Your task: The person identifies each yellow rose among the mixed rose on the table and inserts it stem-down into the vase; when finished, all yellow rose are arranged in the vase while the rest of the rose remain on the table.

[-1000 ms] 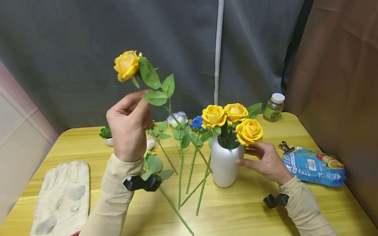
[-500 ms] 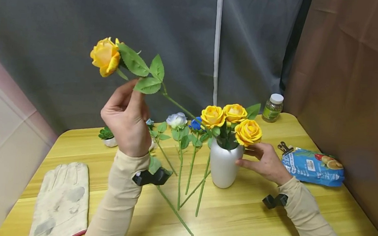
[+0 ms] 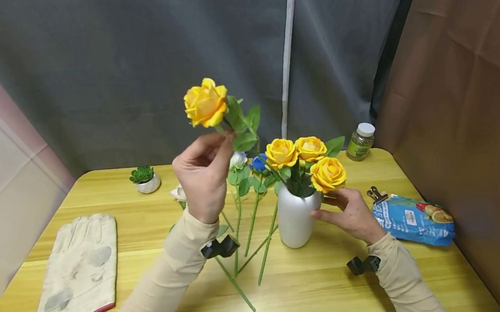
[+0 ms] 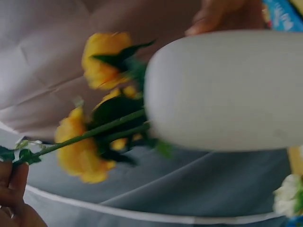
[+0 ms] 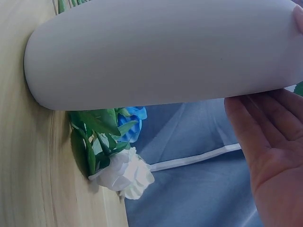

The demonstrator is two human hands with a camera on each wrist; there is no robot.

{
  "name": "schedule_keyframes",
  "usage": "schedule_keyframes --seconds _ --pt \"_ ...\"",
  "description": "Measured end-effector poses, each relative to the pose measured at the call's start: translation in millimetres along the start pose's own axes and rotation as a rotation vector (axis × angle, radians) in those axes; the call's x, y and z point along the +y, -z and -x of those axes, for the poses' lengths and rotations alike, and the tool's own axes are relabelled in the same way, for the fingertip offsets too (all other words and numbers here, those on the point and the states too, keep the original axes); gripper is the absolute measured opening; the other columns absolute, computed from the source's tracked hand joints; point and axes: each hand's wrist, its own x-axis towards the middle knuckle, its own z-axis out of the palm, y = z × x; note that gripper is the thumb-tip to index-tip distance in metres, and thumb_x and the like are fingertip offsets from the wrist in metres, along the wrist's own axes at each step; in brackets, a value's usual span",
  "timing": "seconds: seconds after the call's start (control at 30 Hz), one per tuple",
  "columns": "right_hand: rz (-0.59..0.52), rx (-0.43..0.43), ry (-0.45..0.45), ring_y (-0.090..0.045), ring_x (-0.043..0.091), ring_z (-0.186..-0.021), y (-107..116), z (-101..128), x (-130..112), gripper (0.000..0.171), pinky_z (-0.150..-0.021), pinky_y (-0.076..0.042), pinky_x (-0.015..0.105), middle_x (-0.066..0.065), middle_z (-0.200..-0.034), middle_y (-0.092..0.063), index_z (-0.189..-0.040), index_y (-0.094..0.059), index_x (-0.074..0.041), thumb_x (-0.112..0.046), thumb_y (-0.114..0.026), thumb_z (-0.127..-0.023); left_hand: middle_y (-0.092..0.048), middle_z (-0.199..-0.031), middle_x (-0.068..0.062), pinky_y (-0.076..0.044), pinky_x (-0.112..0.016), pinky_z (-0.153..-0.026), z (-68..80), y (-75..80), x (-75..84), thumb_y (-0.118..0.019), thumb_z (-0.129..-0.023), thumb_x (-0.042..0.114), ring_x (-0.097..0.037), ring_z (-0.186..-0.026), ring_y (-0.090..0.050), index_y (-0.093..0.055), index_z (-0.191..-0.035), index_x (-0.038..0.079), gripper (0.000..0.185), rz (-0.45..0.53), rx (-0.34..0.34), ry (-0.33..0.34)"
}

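Observation:
My left hand (image 3: 204, 177) pinches the stem of a yellow rose (image 3: 205, 102) just below its bloom, to the left of a white vase (image 3: 296, 221). The rose tilts left, and in the left wrist view its green stem (image 4: 85, 136) slants into the vase's mouth. Three more yellow roses (image 3: 328, 175) stand in the vase, their blooms above its rim. My right hand (image 3: 355, 215) holds the upper right side of the vase, thumb in front and fingers behind. In the right wrist view those fingers (image 5: 265, 123) lie along the vase wall.
Left of the vase lie several loose flowers, among them a blue rose (image 3: 258, 162) and a white one (image 3: 179, 193). A potted succulent (image 3: 146, 179) and work glove (image 3: 82, 265) are at left. A blue pouch (image 3: 417, 220) and lidded jar (image 3: 360, 142) are at right.
My left hand first moved the yellow rose up and left, then brought it down and right, closer to the vase. Its stem now reaches the vase's mouth. The right hand stays on the vase.

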Motion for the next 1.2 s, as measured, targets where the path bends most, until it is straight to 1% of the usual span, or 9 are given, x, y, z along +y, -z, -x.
schedule_keyframes --seconds 0.07,0.23,0.37,0.5,0.6,0.7,1.0,1.1,1.2 --pt "-0.001 0.0 0.001 -0.058 0.047 -0.13 0 0 0 0.063 -0.104 -0.049 0.054 0.027 -0.146 -0.055 -0.143 -0.052 0.007 -0.008 -0.08 -0.089 -0.068 -0.067 0.009 -0.035 -0.017 -0.048 9.7 -0.9 -2.7 -0.076 -0.088 0.0 -0.002 -0.048 -0.045 -0.077 -0.085 -0.003 0.004 -0.014 -0.068 0.023" --pt "-0.017 -0.004 0.006 -0.056 0.047 -0.131 0 0 0 0.063 -0.105 -0.049 0.053 0.026 -0.146 -0.055 -0.144 -0.052 0.007 -0.006 -0.08 -0.089 -0.054 -0.061 0.003 -0.033 -0.017 -0.047 34.3 -0.2 -10.9 -0.073 -0.086 -0.005 -0.003 -0.049 -0.041 -0.07 -0.084 -0.013 0.009 -0.111 -0.222 0.099" --pt "-0.03 -0.01 0.022 -0.055 0.048 -0.132 0 -1 1 0.064 -0.105 -0.049 0.052 0.026 -0.147 -0.055 -0.145 -0.051 0.007 -0.005 -0.08 -0.089 -0.047 -0.062 -0.007 -0.032 -0.019 -0.048 50.6 1.1 -17.9 -0.074 -0.086 -0.007 -0.005 -0.052 -0.039 -0.067 -0.076 -0.009 0.012 -0.171 -0.314 0.141" --pt "-0.032 -0.015 0.042 -0.054 0.047 -0.133 0 -1 1 0.064 -0.104 -0.05 0.05 0.025 -0.148 -0.054 -0.145 -0.051 0.006 -0.004 -0.079 -0.089 -0.045 -0.063 -0.008 -0.031 -0.021 -0.05 62.2 2.6 -24.0 -0.077 -0.086 -0.006 -0.008 -0.054 -0.037 -0.065 -0.073 -0.002 0.018 -0.203 -0.388 0.166" --pt "-0.028 -0.019 0.054 -0.055 0.045 -0.132 0 -1 2 0.063 -0.104 -0.051 0.049 0.024 -0.147 -0.055 -0.145 -0.051 0.005 -0.002 -0.079 -0.089 -0.047 -0.063 -0.007 -0.031 -0.022 -0.049 68.2 4.6 -26.9 -0.079 -0.086 -0.003 -0.009 -0.053 -0.038 -0.075 -0.086 -0.001 0.005 -0.242 -0.421 0.175" --pt "-0.033 -0.027 0.063 -0.054 0.044 -0.132 0 -2 2 0.063 -0.104 -0.051 0.049 0.024 -0.147 -0.055 -0.145 -0.052 0.005 -0.001 -0.079 -0.088 -0.05 -0.065 -0.006 -0.032 -0.022 -0.049 71.5 6.9 -28.0 -0.081 -0.085 0.0 -0.009 -0.053 -0.04 -0.079 -0.099 0.002 0.014 -0.29 -0.445 0.19" --pt "-0.053 -0.038 0.065 -0.053 0.048 -0.133 0 -5 1 0.064 -0.104 -0.049 0.054 0.026 -0.149 -0.053 -0.146 -0.05 0.006 -0.001 -0.078 -0.089 -0.056 -0.071 -0.004 -0.034 -0.022 -0.051 70.3 12.4 -26.3 -0.084 -0.085 0.005 -0.009 -0.054 -0.041 -0.08 -0.101 0.005 0.016 -0.344 -0.487 0.239" --pt "-0.055 -0.052 0.052 -0.058 0.033 -0.132 3 -3 0 0.062 -0.105 -0.052 0.042 0.027 -0.148 -0.052 -0.146 -0.05 0.007 -0.003 -0.077 -0.091 -0.065 -0.079 -0.004 -0.036 -0.021 -0.049 68.4 23.0 -24.9 -0.083 -0.086 0.006 -0.007 -0.054 -0.044 -0.08 -0.1 0.006 0.014 -0.345 -0.497 0.25" --pt "-0.05 -0.059 0.054 -0.063 0.011 -0.124 13 -2 1 0.057 -0.1 -0.053 0.026 0.03 -0.145 -0.054 -0.145 -0.049 0.009 -0.002 -0.072 -0.094 -0.073 -0.089 -0.005 -0.043 -0.02 -0.051 61.4 43.7 -26.1 -0.081 -0.089 0.007 -0.008 -0.058 -0.054 -0.08 -0.1 0.007 0.012 -0.416 -0.498 0.196"
